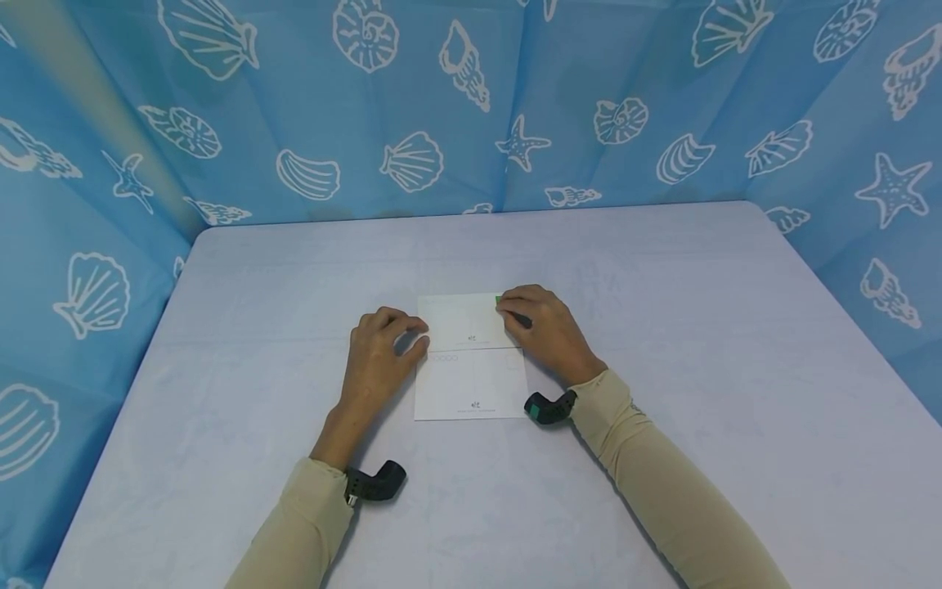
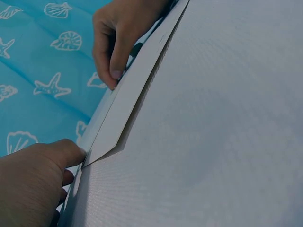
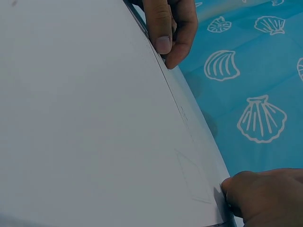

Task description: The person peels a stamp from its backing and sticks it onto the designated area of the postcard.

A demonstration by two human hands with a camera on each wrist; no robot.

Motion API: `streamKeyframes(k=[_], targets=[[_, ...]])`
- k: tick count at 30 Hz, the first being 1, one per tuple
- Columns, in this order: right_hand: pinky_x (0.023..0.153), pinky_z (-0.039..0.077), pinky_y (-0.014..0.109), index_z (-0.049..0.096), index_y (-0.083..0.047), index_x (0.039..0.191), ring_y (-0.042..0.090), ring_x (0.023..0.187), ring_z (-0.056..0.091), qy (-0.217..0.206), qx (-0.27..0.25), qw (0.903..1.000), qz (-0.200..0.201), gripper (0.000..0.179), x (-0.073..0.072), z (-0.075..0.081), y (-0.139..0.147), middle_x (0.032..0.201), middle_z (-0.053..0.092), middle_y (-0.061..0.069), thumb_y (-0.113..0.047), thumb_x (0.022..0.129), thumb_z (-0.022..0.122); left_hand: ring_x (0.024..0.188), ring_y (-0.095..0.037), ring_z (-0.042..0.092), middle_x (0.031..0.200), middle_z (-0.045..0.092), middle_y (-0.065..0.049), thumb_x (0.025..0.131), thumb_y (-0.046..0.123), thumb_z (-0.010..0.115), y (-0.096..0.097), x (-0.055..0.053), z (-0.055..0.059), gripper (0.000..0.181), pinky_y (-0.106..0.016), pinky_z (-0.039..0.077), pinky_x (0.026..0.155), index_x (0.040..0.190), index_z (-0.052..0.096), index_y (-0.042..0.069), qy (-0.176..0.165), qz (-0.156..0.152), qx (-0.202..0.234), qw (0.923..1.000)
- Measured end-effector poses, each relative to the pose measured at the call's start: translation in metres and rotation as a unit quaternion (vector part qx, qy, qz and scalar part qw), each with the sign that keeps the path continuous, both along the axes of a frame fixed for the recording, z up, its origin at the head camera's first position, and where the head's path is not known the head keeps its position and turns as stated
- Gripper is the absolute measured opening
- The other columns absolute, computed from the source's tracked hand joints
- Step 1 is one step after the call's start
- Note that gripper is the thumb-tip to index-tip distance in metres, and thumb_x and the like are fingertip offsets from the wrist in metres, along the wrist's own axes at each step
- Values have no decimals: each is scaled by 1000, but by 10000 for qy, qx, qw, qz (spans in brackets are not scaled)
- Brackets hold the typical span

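Two white postcards lie one above the other in the head view, the upper postcard [image 1: 459, 315] farther off and the lower postcard [image 1: 471, 384] nearer me. Faint printed boxes and a small emblem mark the lower one; its near edge stands slightly off the table in the left wrist view. My left hand [image 1: 379, 356] pinches the left edge of the upper postcard between thumb and index finger. At its upper right corner, my right hand [image 1: 545, 327] pinches the card, where a small green patch [image 1: 498, 300] shows by the fingertips. What the green belongs to is hidden.
A table with a white cloth [image 1: 662, 270] lies under everything. Blue curtains [image 1: 441, 106] with white shell prints hang behind it and along both sides. A black wrist camera [image 1: 379, 483] sits on my left wrist, and another black camera [image 1: 548, 409] on my right.
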State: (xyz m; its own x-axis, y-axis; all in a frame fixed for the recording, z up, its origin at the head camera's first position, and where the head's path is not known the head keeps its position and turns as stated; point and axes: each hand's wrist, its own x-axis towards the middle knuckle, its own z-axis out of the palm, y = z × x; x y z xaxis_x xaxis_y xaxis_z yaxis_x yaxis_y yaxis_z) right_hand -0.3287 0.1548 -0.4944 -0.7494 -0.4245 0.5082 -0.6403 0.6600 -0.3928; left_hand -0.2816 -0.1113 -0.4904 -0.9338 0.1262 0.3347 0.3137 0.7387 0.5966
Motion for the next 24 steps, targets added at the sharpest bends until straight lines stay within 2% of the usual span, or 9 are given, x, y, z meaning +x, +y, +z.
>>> streamKeyframes(k=[9,13,18,24], targets=[[92,51,39,77,1,104,27,109,63,172,-55,9998,60,15,0,-1,-1,110,70,12,-3,90,74,108,-31,52,110,62,-7,91,16,75,-1,2,0,12,-47,38,96,102,76,11,17,17,14,10000],[93,51,38,77,1,103,26,108,63,457,-271,9986,-74,14,0,1,-2,109,70,12,0,91,71,108,-30,52,111,62,-7,91,16,75,0,1,0,12,-46,38,96,102,76,12,-22,29,-18,10000],[99,47,34,75,3,105,27,111,61,1073,-920,9893,-375,16,0,6,-3,112,69,12,3,91,68,109,-30,52,111,62,-6,91,17,75,0,1,0,13,-45,38,95,103,76,12,-53,35,-44,10000],[99,47,34,75,3,107,27,111,61,1408,-1289,9808,-394,18,-1,8,-3,112,69,13,4,91,66,108,-30,52,111,62,-7,91,17,75,0,1,0,13,-45,38,95,102,76,11,-33,24,-31,10000]])
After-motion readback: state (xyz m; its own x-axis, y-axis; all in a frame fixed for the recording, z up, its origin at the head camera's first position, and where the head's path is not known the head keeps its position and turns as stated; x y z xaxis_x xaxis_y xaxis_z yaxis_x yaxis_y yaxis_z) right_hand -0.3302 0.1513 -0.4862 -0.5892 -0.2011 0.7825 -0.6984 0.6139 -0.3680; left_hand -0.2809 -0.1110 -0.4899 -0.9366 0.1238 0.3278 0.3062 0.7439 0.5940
